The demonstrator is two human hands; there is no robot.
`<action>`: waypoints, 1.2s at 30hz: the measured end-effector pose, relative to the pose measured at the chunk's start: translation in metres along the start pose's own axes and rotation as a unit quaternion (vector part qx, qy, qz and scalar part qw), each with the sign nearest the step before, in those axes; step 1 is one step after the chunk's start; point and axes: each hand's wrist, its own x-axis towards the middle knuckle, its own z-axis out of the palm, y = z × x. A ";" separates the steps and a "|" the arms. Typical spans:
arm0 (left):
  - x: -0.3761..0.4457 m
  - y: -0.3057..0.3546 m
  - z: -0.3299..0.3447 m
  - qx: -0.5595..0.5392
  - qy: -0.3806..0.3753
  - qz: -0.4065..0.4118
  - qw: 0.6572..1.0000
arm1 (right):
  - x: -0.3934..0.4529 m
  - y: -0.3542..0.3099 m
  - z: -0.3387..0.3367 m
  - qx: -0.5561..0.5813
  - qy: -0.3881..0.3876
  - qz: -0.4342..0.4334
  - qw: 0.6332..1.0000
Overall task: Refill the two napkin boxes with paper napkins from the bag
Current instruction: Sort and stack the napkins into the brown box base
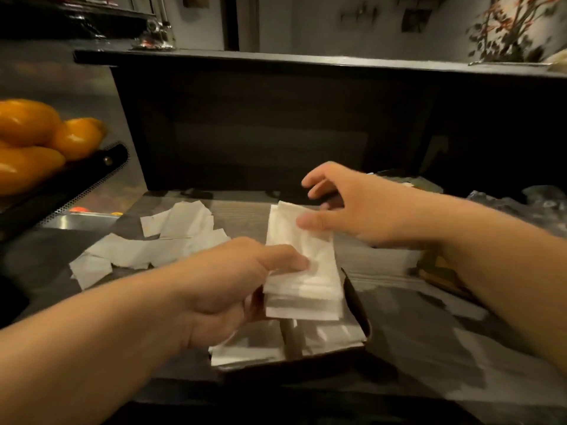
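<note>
Left hand (233, 280) grips white folded napkin stack (302, 271) over dark napkin box (356, 305). Right hand (352, 207) fingers spread, thumb touching stack's far end. Loose napkins (159, 240) far left.

Only 2 bare forearms and hands are visible: the left hand (233, 289) and the right hand (352, 210). No sleeves, rings, watch or gloves are worn on them.

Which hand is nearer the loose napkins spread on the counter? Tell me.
Left. The left hand grips the napkin stack right beside the loose napkins. The right hand is on the stack's far side, its thumb on the top.
</note>
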 end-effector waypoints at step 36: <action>0.023 -0.019 0.001 0.562 0.043 0.106 0.819 | -0.057 0.028 0.052 -0.263 -0.100 -0.109 0.953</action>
